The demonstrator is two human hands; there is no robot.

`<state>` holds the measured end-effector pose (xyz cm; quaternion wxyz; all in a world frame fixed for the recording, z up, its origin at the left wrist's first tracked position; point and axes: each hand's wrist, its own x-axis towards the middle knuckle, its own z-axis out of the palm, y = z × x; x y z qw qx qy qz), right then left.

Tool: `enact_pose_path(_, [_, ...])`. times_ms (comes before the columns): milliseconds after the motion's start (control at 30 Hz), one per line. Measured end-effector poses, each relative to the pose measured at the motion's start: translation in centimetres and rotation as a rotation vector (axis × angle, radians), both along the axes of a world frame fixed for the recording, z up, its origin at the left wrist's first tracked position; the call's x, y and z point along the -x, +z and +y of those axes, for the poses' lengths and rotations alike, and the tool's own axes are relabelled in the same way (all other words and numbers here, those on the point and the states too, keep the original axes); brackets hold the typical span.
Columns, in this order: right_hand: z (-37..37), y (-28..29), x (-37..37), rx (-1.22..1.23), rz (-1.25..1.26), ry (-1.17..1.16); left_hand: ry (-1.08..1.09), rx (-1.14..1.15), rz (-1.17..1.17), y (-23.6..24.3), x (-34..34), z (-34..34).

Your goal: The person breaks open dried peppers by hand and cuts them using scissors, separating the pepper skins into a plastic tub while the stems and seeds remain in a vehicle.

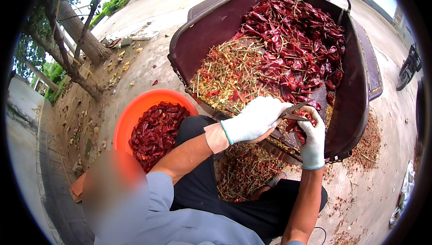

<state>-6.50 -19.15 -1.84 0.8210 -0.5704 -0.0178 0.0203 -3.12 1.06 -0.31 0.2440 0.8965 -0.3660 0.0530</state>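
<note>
The left hand [254, 119], gloved white, is closed round the handles of scissors [294, 112]; the right hand [312, 139], at its four o'clock, pinches a dried red chili [300, 133] at the blades; the cart tray [355, 101] of chilies lies at twelve o'clock, the orange basin [135, 110] at nine.

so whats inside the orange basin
The orange basin holds a heap of dried red chillies, apparently without stems. Its lower edge is hidden behind the blurred patch and the person's arm, and the chillies cover its bottom, so anything under them cannot be seen.
</note>
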Motion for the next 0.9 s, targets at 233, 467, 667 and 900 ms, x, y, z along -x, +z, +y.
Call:
enact_pose_path(233, [1.8,0.4,0.3,-0.063,0.089,-0.029,-0.034,-0.019,-0.246,-0.9,0.1,0.2])
enact_pose_path(467, [1.3,-0.1,0.7,-0.182,0.196,0.03,-0.023,-0.066,-0.286,-2.2,-0.5,-0.7])
enact_pose_path(667, [1.5,0.3,1.0,-0.102,0.181,-0.032,0.006,-0.108,-0.246,-2.2,-0.7,-1.1])
enact_pose_path(900, [2.3,-2.2,0.4,-0.006,0.018,-0.222,0.014,-0.207,-0.184,-1.3,0.0,-1.1])
